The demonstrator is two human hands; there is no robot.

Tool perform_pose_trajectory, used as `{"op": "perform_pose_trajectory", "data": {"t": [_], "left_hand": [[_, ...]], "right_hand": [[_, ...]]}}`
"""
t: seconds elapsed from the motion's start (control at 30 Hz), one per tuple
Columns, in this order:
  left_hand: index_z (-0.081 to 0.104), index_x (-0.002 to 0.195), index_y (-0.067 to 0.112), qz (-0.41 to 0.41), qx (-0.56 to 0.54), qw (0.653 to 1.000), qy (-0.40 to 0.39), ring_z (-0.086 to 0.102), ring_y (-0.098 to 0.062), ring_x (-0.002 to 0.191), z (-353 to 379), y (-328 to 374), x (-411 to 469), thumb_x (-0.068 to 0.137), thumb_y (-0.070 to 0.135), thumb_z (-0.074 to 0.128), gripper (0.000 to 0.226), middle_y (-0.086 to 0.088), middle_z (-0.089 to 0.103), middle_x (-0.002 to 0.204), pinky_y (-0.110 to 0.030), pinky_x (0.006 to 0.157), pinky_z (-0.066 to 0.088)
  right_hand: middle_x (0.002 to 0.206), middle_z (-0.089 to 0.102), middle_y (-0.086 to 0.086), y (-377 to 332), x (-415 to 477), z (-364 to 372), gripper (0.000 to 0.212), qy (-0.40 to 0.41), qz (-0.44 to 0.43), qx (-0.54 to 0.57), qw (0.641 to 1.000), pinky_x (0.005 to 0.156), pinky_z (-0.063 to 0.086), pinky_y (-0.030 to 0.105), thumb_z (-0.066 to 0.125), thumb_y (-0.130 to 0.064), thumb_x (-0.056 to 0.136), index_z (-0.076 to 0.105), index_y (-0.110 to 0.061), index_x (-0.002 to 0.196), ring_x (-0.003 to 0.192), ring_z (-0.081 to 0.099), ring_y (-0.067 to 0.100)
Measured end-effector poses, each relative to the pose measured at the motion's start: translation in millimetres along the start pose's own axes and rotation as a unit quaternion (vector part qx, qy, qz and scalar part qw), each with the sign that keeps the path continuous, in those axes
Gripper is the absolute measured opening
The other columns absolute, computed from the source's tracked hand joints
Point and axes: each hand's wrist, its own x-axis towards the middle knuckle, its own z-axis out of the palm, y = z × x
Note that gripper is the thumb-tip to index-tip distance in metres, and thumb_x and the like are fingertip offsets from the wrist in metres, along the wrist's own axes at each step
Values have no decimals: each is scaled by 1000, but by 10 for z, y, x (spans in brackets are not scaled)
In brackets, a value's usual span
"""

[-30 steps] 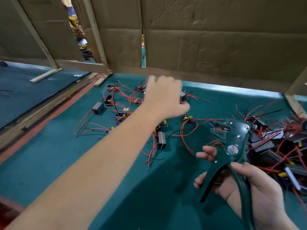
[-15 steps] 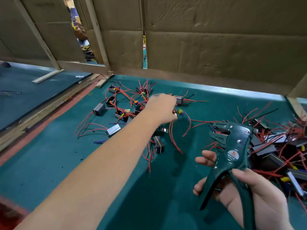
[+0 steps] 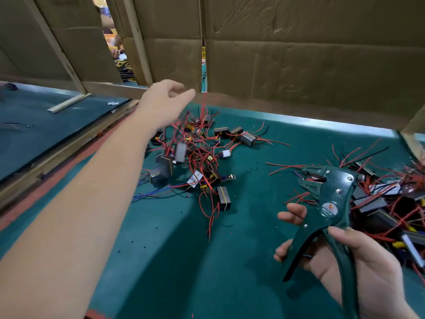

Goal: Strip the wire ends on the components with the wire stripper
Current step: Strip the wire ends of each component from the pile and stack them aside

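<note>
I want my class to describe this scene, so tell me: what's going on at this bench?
A person is getting ready to strip wires. The right hand holds a green wire stripper with its handles spread. The left hand is raised over a tangle of small components with red wires on the green table. Some look blurred, as if lifted, but whether it pinches a wire is unclear. Another heap lies at right.

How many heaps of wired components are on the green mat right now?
2: the middle heap lies below the raised left hand; the right heap sits far right behind the wire stripper. Pieces underneath may be hidden.
</note>
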Motion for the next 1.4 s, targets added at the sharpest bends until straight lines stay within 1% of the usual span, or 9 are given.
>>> {"op": "perform_pose_trajectory", "data": {"t": [0.07,0.2,0.37,0.6,0.73,0.9,1.07,1.23,1.4], "left_hand": [[51,133,23,-20,-120,992,-26,61,-12,104,-33,-79,-38,94,45,52,44,3,62,119,-30,90,48],[52,134,24,-1,-120,992,26,54,-10,117,-89,-288,-142,99,27,45,36,4,59,129,-29,102,41],[61,116,24,-66,6,998,17,58,-14,96,-16,-572,-317,94,15,47,27,4,64,114,-24,72,44],[67,71,31,3,123,992,9,64,-14,81,167,-580,-639,76,43,67,13,17,67,73,-31,81,49],[70,100,37,17,233,972,-5,59,-17,107,330,-554,-636,80,56,65,29,12,70,96,-39,101,22],[74,81,27,58,313,945,72,54,-25,107,409,-477,-576,87,40,61,19,5,68,79,-55,108,9],[74,81,29,91,221,956,171,54,-23,108,220,-368,-487,88,41,60,19,10,71,89,-47,104,19],[74,83,19,153,22,973,171,58,-11,69,-66,-170,-411,86,42,59,28,1,71,78,-22,67,39],[65,66,30,109,-158,965,181,65,-42,69,-190,-36,-325,82,51,62,27,-17,68,71,-55,66,55]], "right_hand": [[115,61,33,5,4,3,89,4,0,-4,1000,61,53,58,91,-33,29,67,6,106,63,57,52],[116,60,35,12,11,-11,88,3,-2,6,1000,62,53,59,92,-31,31,67,7,106,63,57,52],[116,60,33,30,6,-24,86,2,-2,-11,1000,64,53,59,90,-34,34,67,5,107,65,57,51],[116,61,32,47,8,-42,86,7,9,-15,1000,62,54,59,91,-34,31,69,4,105,65,58,51],[115,61,32,56,18,-36,87,7,16,-11,1000,62,54,59,91,-34,28,69,4,104,64,58,51],[114,61,32,67,9,-44,87,9,15,-12,1000,64,53,59,92,-34,28,69,4,103,64,58,50],[115,60,34,57,0,-44,89,6,9,-8,1000,62,54,58,91,-34,29,68,6,105,63,58,50],[118,59,34,52,-2,-43,91,1,12,-8,1000,63,54,59,92,-34,30,66,6,107,64,58,50],[118,59,33,61,3,-46,92,5,12,-14,1000,63,54,58,91,-35,30,66,5,108,64,58,50]]}}
